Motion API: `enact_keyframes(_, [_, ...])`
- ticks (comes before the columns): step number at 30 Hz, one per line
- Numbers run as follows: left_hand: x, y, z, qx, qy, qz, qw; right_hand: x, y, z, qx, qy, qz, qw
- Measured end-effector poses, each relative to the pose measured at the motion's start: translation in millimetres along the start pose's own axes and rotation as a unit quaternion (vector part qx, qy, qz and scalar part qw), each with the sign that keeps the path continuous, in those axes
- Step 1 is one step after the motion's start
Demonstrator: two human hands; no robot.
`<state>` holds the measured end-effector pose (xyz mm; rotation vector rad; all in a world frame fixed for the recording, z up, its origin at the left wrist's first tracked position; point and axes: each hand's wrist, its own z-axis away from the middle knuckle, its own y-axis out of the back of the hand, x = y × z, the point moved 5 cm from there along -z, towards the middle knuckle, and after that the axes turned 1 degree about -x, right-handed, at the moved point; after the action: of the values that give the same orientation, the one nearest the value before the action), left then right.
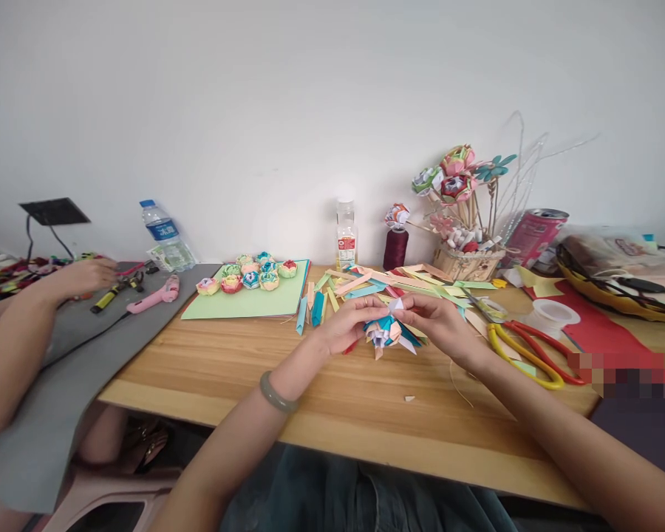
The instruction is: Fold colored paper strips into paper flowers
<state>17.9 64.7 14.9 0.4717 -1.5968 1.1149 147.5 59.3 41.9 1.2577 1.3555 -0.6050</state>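
Observation:
Between my two hands is a folded paper flower (382, 334) in blue, white and peach, held just above the wooden table (332, 391). My left hand (350, 324) is closed on its left side. The fingers of my right hand (429, 319) pinch a white paper petal (396, 304) at the flower's upper right. Folded paper strips (360, 282) in several colours lie in a pile behind my hands. Finished small paper flowers (250, 279) rest on a light green sheet (227, 309) to the left.
To the right lie scissors (524, 355) with yellow and red handles, and a white spool (555, 312). A dark red thread spool (395, 249), a clear bottle (346, 236) and a flower basket (468, 258) stand along the wall. At left, another person's hand (86, 275) is near a pink glue gun (154, 294).

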Motion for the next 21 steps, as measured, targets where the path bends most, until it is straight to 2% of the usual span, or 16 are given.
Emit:
enact_keyframes(5, [-3,-0.9,1,0.007,0.014,0.036,0.999,-4,-3,3,-0.045,-0.029,-0.047,0.997])
enact_keyframes(9, [-1,-2.0,1,0.005,-0.002,0.023,1.000,-5,-4,3,-0.053,-0.040,-0.047,0.997])
enact_keyframes(14, [-2,0.4,0,0.032,0.001,0.040,0.999,2,-6,2,-0.068,-0.056,-0.092,0.992])
enact_keyframes(21, [-1,-2.0,0,0.022,-0.006,0.032,0.999,9,-8,2,-0.030,-0.079,-0.154,0.985])
